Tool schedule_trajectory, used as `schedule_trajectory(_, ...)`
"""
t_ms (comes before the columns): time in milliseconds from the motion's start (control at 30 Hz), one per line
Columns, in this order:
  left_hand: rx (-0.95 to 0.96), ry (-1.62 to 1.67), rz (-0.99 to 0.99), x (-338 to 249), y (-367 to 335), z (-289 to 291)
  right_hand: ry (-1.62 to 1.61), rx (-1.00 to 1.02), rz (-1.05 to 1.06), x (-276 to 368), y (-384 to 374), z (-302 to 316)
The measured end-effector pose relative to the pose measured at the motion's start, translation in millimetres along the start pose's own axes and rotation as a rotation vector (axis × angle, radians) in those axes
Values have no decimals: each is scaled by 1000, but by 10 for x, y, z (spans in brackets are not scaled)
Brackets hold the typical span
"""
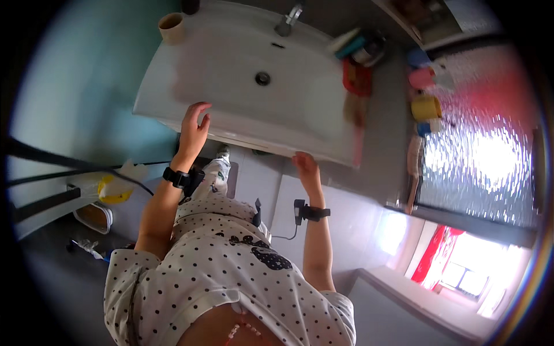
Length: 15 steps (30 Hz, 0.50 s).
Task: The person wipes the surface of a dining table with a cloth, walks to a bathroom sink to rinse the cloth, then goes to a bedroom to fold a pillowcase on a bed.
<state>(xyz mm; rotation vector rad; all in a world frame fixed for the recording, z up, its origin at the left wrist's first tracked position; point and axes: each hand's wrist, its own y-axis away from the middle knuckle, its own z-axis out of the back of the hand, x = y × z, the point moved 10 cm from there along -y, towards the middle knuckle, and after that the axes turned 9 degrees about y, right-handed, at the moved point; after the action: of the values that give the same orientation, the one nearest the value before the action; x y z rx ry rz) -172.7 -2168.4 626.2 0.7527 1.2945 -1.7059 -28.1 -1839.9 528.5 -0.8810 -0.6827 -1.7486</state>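
My left hand (195,131) hovers at the front left edge of a white washbasin (231,86). Its thumb and fingers are apart and bent a little, with nothing between them. By the front edge farther right is my right hand (307,168), its fingers loosely bent and nothing visible in them. Whether it touches the rim I cannot tell. A chrome tap (288,22) stands at the back of the basin, above a round drain (262,78). Black straps with small devices circle both wrists.
A beige cup (171,27) sits at the basin's back left corner. On the right are bottles (369,51) and a red tray (358,78). Several cups, one yellow (426,108), line the ledge by the frosted window (479,155). Dark bars (75,167) cross at left.
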Motion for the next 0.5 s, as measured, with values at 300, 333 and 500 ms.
schedule_trajectory(300, -84, -107, -18, 856, -2506, -322, 152, 207, 185, 1666, -3676, -357)
schedule_trajectory(333, -99, -118, 5, 883, -2644, -378, 172, 228, 226, 1795, -3982, -337)
schedule_trajectory(500, -191, -422, 129, 1287, -3236, -450, 160, 253, 304, 2141, -5558, -496)
